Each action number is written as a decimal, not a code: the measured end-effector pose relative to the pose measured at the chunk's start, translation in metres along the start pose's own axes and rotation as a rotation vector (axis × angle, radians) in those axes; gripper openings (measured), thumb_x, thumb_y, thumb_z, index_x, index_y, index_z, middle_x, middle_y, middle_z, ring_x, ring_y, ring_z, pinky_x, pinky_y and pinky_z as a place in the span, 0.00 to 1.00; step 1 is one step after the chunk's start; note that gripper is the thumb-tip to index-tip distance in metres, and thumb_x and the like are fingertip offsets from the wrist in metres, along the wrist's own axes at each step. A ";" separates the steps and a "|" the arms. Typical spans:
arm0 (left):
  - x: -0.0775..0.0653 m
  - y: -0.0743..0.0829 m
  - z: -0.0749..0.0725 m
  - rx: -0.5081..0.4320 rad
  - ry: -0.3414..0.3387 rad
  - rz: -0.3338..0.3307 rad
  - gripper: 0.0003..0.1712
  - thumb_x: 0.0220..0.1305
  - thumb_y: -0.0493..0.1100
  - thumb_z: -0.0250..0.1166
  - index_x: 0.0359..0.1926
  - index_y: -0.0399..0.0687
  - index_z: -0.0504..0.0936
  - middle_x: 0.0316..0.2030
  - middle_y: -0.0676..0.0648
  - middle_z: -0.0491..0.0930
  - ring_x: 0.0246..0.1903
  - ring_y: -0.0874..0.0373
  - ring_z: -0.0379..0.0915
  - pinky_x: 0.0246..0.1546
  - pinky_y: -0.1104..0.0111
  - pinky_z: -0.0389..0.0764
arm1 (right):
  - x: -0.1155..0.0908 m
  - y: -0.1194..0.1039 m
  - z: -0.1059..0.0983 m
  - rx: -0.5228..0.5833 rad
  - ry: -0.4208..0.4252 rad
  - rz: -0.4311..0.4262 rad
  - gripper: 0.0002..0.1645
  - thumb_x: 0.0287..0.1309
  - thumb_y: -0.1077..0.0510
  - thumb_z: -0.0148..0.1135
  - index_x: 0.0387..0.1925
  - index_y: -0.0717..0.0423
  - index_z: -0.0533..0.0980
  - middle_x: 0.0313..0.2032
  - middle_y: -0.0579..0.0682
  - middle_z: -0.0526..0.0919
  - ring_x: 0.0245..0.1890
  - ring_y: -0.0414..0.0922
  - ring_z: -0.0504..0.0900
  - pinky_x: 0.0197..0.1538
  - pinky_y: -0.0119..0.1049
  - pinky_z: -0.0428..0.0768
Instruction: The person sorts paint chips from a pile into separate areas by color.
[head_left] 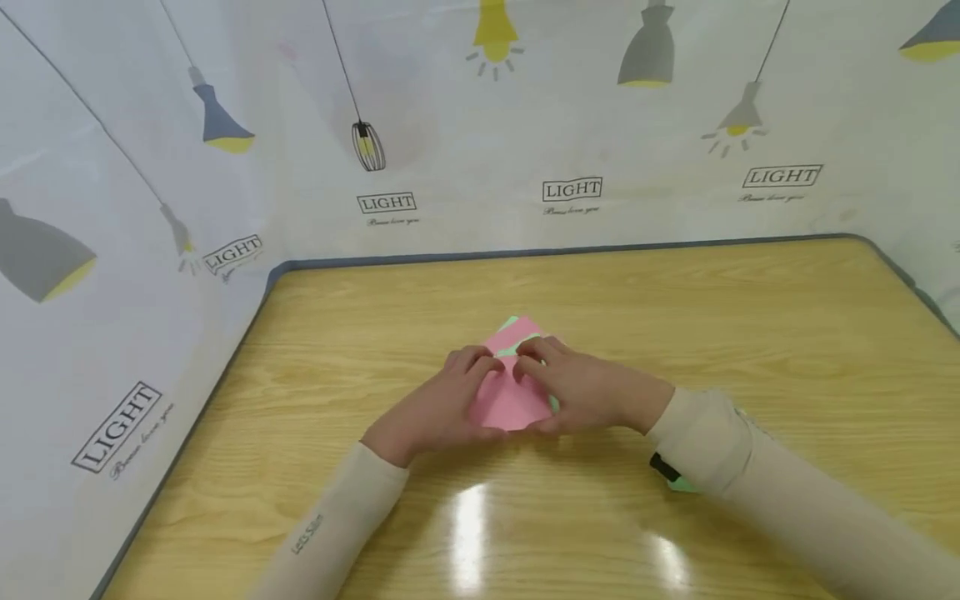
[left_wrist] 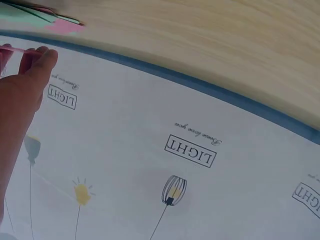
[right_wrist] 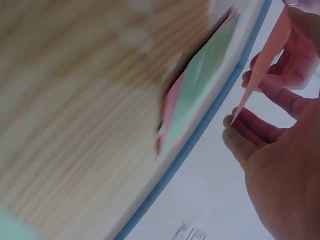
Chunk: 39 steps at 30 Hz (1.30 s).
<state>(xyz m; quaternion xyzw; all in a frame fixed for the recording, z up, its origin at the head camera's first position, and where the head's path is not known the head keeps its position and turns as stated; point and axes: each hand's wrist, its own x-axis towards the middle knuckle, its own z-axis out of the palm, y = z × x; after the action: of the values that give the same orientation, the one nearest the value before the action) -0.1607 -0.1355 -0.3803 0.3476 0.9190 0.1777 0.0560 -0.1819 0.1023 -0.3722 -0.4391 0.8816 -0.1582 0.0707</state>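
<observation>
A pink sheet of paper (head_left: 512,402) sits at the centre of the head view, directly between a person's two hands. The left grip (head_left: 442,408) comes in from the lower left of the frame and pinches the sheet's left side; the right grip (head_left: 588,390) comes in from the lower right and pinches its right side. In both, the fingers bend over the far part of the paper while the thumbs point toward each other along its near edge.

The right wrist view shows the sheet at the upper right, tilted and seen nearly edge-on, raised off the counter (head_left: 300,358). There the right grip has the lower corner between thumb and fingers, and the left grip is at the upper part.

A pile of pink and green papers (right_wrist: 197,85) lies on the counter, apart from the held sheet; in the head view its far corner shows just above the fingers.

At the lower right of the head view, a black object (head_left: 663,467) and a green piece (head_left: 684,484) are partly hidden by the right sleeve (head_left: 787,483); what they are cannot be told. Behind the counter's blue edge (head_left: 465,257) rises a white cloth (head_left: 465,150) printed with lamps and the word LIGHT.
</observation>
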 end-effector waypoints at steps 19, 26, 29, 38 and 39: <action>-0.084 -0.026 -0.007 -0.051 -0.077 -0.166 0.45 0.49 0.58 0.77 0.64 0.46 0.72 0.61 0.44 0.63 0.62 0.48 0.58 0.56 0.55 0.72 | 0.061 -0.078 0.046 -0.077 -0.132 -0.038 0.44 0.52 0.39 0.70 0.66 0.53 0.66 0.57 0.53 0.67 0.56 0.48 0.65 0.55 0.36 0.73; -0.082 -0.028 -0.006 -0.021 -0.069 -0.153 0.38 0.57 0.55 0.72 0.64 0.45 0.71 0.66 0.42 0.61 0.66 0.44 0.54 0.57 0.50 0.71 | 0.059 -0.077 0.046 -0.074 -0.126 -0.026 0.36 0.61 0.44 0.63 0.66 0.53 0.65 0.62 0.54 0.66 0.63 0.51 0.63 0.61 0.40 0.70; -0.081 -0.027 -0.006 -0.022 -0.074 -0.163 0.40 0.56 0.55 0.73 0.65 0.46 0.70 0.67 0.42 0.60 0.67 0.44 0.53 0.57 0.48 0.71 | 0.058 -0.076 0.046 -0.041 -0.134 -0.005 0.38 0.61 0.46 0.64 0.68 0.54 0.64 0.64 0.55 0.64 0.65 0.51 0.62 0.62 0.40 0.69; -0.083 -0.026 -0.006 -0.042 -0.082 -0.184 0.41 0.56 0.56 0.73 0.66 0.47 0.69 0.68 0.43 0.60 0.67 0.44 0.51 0.57 0.48 0.70 | 0.057 -0.079 0.046 -0.074 -0.146 -0.011 0.39 0.62 0.43 0.63 0.69 0.56 0.63 0.66 0.55 0.63 0.67 0.51 0.61 0.63 0.39 0.69; -0.083 -0.026 -0.006 -0.044 -0.078 -0.178 0.41 0.56 0.55 0.73 0.66 0.47 0.69 0.68 0.43 0.60 0.67 0.44 0.52 0.57 0.48 0.70 | 0.057 -0.080 0.046 -0.085 -0.148 -0.009 0.40 0.62 0.43 0.63 0.69 0.56 0.62 0.66 0.55 0.63 0.67 0.51 0.61 0.63 0.38 0.69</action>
<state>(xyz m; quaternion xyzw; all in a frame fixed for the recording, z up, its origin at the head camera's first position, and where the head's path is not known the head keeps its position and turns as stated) -0.1157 -0.2096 -0.3863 0.2698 0.9392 0.1786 0.1147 -0.1446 0.0020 -0.3873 -0.4562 0.8778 -0.0882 0.1163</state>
